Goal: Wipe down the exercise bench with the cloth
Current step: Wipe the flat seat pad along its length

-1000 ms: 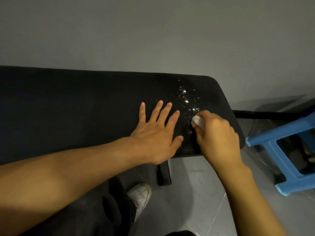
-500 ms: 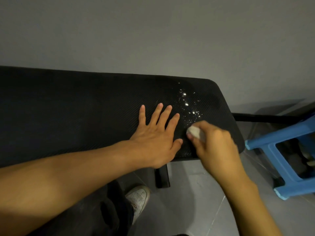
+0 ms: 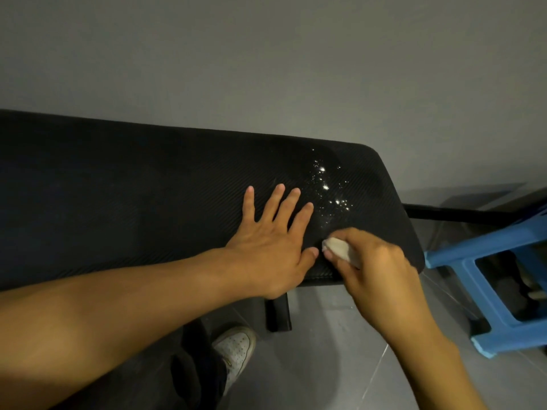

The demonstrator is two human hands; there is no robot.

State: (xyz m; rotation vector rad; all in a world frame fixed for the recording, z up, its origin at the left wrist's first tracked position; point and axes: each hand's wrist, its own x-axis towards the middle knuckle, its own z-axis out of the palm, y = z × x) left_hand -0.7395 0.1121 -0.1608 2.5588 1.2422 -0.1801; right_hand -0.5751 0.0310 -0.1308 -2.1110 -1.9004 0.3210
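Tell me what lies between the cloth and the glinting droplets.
Head view: only bare black bench pad separates the cloth from the droplets.

Left hand (image 3: 273, 247) flat on black bench (image 3: 118, 202), white cloth (image 3: 340, 250) in right hand (image 3: 381, 273) grip beside droplets (image 3: 328, 187).

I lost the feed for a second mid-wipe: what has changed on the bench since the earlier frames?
The right hand, gripping the small white cloth, has dragged it back toward the near edge of the bench and toward the left hand's thumb, leaving the glistening droplets beyond it. The left hand stays flat and spread on the pad. The droplets remain, and the blue stool is unmoved.
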